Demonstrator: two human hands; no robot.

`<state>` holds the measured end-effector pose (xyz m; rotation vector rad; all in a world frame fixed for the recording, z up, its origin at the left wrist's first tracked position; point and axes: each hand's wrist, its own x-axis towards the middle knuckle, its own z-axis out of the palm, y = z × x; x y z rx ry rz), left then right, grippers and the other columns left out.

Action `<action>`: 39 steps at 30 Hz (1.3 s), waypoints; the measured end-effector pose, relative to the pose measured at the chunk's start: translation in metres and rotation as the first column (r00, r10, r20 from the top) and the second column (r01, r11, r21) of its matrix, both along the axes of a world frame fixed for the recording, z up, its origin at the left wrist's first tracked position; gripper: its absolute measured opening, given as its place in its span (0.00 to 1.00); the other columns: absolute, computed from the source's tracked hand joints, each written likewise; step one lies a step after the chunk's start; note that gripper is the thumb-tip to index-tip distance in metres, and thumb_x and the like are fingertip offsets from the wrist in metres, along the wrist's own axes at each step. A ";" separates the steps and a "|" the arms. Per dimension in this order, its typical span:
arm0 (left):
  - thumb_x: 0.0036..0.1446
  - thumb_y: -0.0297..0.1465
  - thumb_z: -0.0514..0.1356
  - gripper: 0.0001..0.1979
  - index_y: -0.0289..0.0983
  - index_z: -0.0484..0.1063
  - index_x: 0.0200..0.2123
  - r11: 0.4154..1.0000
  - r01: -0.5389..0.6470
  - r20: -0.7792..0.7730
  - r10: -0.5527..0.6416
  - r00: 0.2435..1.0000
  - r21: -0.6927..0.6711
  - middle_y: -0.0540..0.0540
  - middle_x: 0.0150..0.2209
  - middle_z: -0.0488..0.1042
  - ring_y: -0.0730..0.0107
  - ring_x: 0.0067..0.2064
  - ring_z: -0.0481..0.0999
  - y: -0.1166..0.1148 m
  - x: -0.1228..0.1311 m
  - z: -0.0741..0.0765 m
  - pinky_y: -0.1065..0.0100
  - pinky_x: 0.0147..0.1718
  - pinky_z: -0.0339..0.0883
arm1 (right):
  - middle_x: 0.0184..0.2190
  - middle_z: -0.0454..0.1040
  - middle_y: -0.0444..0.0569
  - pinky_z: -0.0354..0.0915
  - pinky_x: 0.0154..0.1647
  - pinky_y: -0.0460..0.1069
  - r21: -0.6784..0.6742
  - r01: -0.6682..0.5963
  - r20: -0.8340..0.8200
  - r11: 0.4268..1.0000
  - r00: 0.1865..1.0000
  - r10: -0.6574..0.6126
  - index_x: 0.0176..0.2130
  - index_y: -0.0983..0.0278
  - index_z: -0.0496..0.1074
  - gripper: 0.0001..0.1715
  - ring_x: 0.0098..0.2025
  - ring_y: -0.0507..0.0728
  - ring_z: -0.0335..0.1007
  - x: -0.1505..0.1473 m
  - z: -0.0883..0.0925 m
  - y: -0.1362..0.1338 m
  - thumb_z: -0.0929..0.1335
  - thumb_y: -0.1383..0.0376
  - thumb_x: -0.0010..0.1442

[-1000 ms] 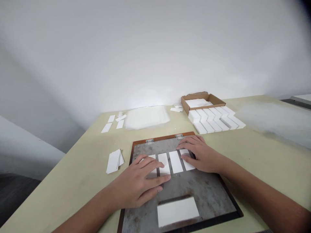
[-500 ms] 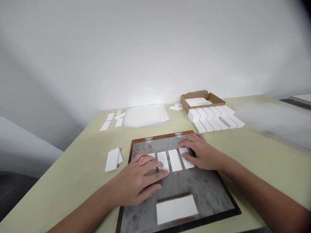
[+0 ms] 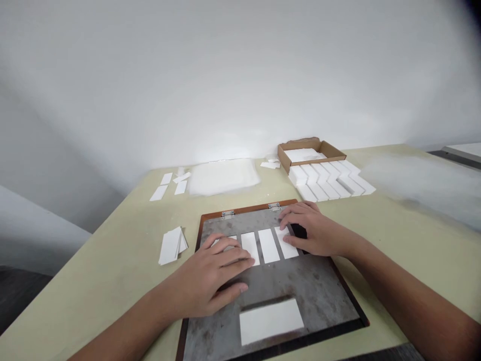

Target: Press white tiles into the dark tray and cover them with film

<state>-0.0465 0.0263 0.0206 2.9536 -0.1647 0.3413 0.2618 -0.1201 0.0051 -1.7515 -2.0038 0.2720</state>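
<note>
Pale olive tabletop [image 3: 93,281] against a white wall [image 3: 240,75]. At centre, a hinged, rust-mottled metal plate [image 3: 319,296] on a wooden board, carrying four white paper strips [image 3: 268,245] side by side and a white rectangle [image 3: 271,321] at 6 o'clock. Cardboard tray [image 3: 300,145] and stacked white blocks [image 3: 323,180] at 1 o'clock, translucent sheet pile [image 3: 223,176] at 12, small strip stack [image 3: 170,245] at 9. Left hand [image 3: 210,278] flat over the first two strips, fingers [image 3: 233,258] together, unclamped; right hand [image 3: 315,235] on the fourth strip, fingers [image 3: 296,213] slightly apart. Against half a second earlier, whole scene slightly further left and higher in view; strips unmoved.
</note>
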 end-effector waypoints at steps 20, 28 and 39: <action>0.71 0.30 0.59 0.18 0.44 0.71 0.62 0.998 -0.064 0.045 0.063 0.997 0.024 0.41 0.60 0.76 0.50 0.60 0.72 0.016 -0.008 0.002 0.49 0.61 0.59 | 0.55 0.78 0.50 0.55 0.68 0.67 0.010 -0.003 0.010 1.000 1.000 0.003 0.47 0.55 0.77 0.08 0.61 0.65 0.72 -0.002 0.000 0.001 0.72 0.60 0.67; 0.68 0.36 0.62 0.15 0.43 0.72 0.56 0.990 -0.142 -0.009 0.142 0.990 -0.004 0.41 0.59 0.75 0.50 0.58 0.74 0.033 -0.016 0.006 0.50 0.59 0.59 | 0.54 0.79 0.51 0.57 0.65 0.66 0.030 0.022 0.000 0.999 1.000 -0.022 0.47 0.56 0.77 0.07 0.61 0.66 0.71 -0.005 -0.002 0.003 0.70 0.61 0.68; 0.71 0.41 0.61 0.27 0.47 0.63 0.69 0.969 -0.232 -0.106 0.223 0.969 -0.085 0.41 0.68 0.67 0.46 0.68 0.63 0.047 -0.025 0.007 0.49 0.64 0.59 | 0.54 0.79 0.53 0.59 0.65 0.68 0.038 0.025 0.010 0.999 1.000 -0.026 0.47 0.55 0.77 0.08 0.61 0.68 0.72 -0.006 -0.003 0.003 0.70 0.61 0.68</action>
